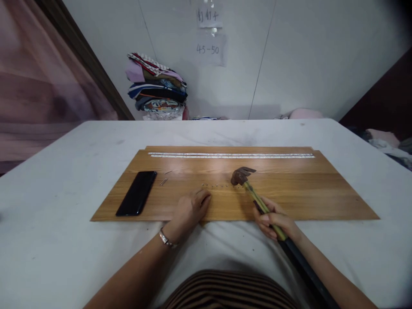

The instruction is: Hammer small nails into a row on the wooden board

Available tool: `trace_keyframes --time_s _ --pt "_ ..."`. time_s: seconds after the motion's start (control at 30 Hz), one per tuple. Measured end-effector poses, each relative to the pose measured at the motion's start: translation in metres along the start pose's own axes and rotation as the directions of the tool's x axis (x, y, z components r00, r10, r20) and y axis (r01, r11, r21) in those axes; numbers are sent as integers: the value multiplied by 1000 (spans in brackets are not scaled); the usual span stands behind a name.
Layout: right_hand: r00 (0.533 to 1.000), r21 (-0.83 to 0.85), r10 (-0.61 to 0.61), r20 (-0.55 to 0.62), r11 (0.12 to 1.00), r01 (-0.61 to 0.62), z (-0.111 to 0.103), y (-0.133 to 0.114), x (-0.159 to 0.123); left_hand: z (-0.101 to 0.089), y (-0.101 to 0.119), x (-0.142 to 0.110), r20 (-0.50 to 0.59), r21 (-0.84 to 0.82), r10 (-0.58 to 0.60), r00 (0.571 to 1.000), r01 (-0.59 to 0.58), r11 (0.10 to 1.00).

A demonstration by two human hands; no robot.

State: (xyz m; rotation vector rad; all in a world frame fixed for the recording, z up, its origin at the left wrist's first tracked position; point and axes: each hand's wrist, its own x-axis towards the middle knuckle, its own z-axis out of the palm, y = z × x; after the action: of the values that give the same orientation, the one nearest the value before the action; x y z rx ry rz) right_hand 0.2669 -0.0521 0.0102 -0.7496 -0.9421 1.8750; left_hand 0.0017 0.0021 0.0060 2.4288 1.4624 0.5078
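My right hand (273, 218) is wrapped round the handle of a claw hammer (262, 206). Its rusty head is over the wooden board (299, 189), close to the right end of a row of small nails (216, 186). Whether the head touches the board I cannot tell. My left hand (192, 207) rests on the board's near part, fingers curled, just left of and below the row. Anything inside those fingers is hidden. Several loose nails (164, 182) lie on the board further left.
A black phone (137, 193) lies on the board's left side. Two white measuring strips (231, 155) run along its far part. The board sits on a white table (58, 184). Folded clothes (157, 86) are stacked by the back wall, and a pink curtain (41, 73) hangs left.
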Motion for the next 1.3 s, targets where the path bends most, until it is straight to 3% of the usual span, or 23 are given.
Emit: trace_keyframes --time_s 1.3 --pt "999 15 41 -10 999 -40 1 -1 3 -1 0 0 6 -4 0 1000 0 1000"
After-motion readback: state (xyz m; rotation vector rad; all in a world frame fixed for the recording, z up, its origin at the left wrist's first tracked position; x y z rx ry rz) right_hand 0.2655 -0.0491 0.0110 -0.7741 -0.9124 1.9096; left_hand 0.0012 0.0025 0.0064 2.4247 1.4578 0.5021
